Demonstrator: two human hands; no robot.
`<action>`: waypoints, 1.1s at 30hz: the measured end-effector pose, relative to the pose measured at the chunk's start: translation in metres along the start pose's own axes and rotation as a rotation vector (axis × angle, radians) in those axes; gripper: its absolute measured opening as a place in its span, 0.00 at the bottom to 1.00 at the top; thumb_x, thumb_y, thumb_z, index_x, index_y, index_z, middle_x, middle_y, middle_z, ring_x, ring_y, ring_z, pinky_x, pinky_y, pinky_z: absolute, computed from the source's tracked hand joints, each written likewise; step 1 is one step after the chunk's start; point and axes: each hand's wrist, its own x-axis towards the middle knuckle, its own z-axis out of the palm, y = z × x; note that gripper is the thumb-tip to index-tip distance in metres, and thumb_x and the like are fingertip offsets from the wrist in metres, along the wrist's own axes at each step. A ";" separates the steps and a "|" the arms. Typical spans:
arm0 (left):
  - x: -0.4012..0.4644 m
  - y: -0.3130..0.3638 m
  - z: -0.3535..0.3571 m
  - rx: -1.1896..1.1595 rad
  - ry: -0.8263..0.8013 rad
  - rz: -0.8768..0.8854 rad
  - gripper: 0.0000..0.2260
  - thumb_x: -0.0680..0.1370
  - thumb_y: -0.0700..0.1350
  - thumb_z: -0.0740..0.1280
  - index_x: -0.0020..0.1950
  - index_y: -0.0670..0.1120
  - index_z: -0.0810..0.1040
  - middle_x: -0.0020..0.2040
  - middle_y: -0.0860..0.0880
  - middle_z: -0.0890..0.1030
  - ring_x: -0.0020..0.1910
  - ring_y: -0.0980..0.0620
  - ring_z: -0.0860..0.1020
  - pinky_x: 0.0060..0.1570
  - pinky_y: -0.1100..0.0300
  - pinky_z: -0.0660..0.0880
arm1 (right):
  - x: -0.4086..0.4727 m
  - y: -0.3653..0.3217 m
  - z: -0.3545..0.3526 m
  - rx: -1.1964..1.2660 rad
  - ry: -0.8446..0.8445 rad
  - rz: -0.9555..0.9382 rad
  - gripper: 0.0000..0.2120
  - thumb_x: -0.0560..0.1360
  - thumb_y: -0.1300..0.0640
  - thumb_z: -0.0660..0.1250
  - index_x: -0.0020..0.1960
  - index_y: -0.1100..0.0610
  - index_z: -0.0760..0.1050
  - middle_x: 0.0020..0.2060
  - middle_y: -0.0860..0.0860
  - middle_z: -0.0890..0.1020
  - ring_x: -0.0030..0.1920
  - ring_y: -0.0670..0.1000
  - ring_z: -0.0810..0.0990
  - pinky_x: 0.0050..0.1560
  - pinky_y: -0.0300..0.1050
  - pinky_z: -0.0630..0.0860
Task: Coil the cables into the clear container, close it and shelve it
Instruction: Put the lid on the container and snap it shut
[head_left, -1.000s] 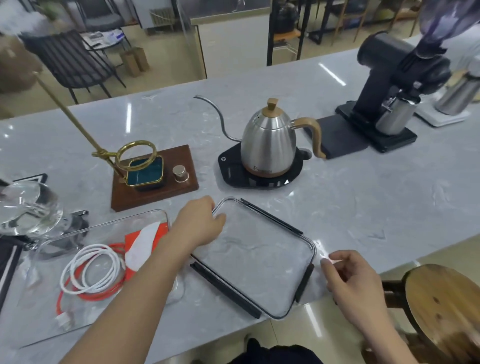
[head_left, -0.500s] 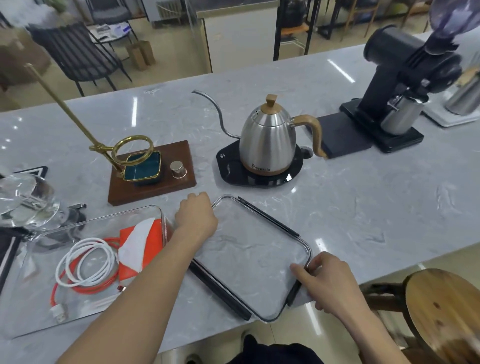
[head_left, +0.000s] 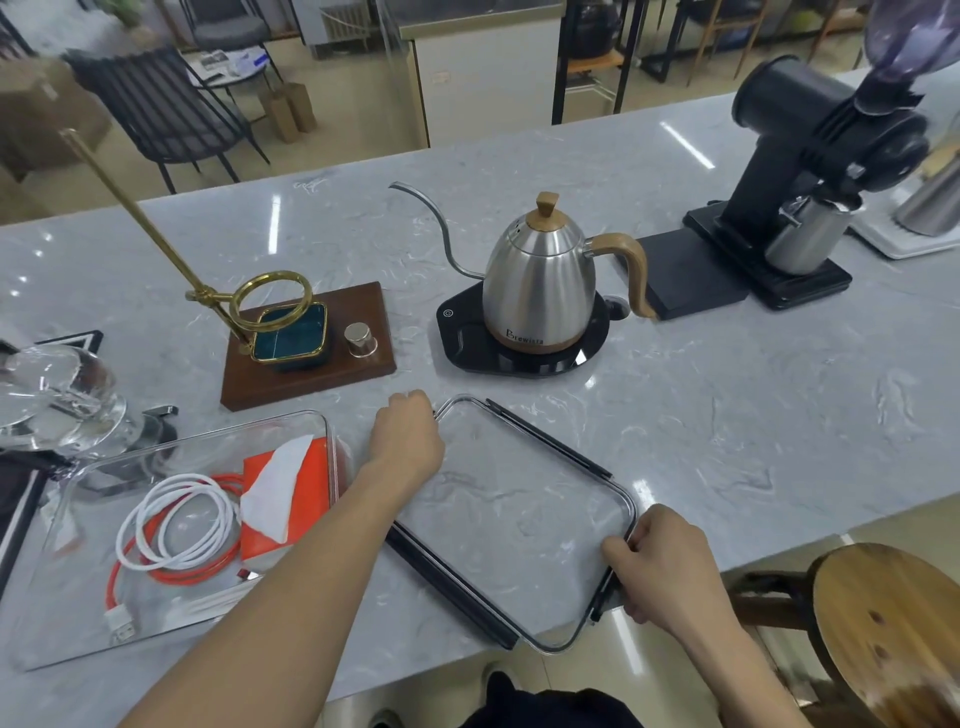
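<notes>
The clear container (head_left: 67, 525) lies open on the marble counter at the near left. Inside it a white cable (head_left: 176, 519) is coiled over an orange cable (head_left: 156, 577), beside an orange and white packet (head_left: 280, 493). To its right lies the clear lid (head_left: 519, 519) with black clips along its edges. My left hand (head_left: 408, 439) grips the lid's far left corner. My right hand (head_left: 662, 564) grips its near right edge, fingers curled over the rim by a clip.
A steel gooseneck kettle (head_left: 540, 291) on a black base stands just behind the lid. A brass dripper stand on a wooden base (head_left: 306, 353) is behind the container. A black grinder (head_left: 810, 171) sits far right, glassware (head_left: 52, 395) far left, a wooden stool (head_left: 893, 629) near right.
My right hand has moved left from beside the lid onto its near right edge and taken hold. My left hand has stayed on the far left corner.
</notes>
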 end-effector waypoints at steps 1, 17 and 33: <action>0.000 -0.001 0.000 -0.011 -0.001 -0.002 0.09 0.78 0.38 0.64 0.57 0.39 0.75 0.56 0.39 0.76 0.54 0.38 0.77 0.50 0.50 0.73 | -0.001 0.000 -0.001 0.011 0.008 0.003 0.08 0.68 0.57 0.63 0.37 0.61 0.68 0.23 0.58 0.81 0.21 0.56 0.80 0.28 0.50 0.79; -0.014 0.003 -0.018 -0.277 0.053 -0.023 0.11 0.82 0.47 0.59 0.55 0.41 0.76 0.51 0.41 0.81 0.50 0.40 0.77 0.44 0.54 0.69 | -0.007 0.001 -0.016 0.070 0.209 -0.027 0.05 0.68 0.56 0.65 0.38 0.56 0.70 0.22 0.53 0.80 0.25 0.55 0.80 0.29 0.53 0.80; -0.039 0.007 -0.055 -0.788 0.205 -0.048 0.19 0.79 0.59 0.62 0.44 0.44 0.79 0.38 0.45 0.81 0.39 0.45 0.80 0.44 0.44 0.80 | -0.004 -0.009 -0.034 0.609 0.362 -0.136 0.10 0.80 0.63 0.62 0.59 0.56 0.74 0.34 0.55 0.85 0.32 0.53 0.86 0.37 0.49 0.83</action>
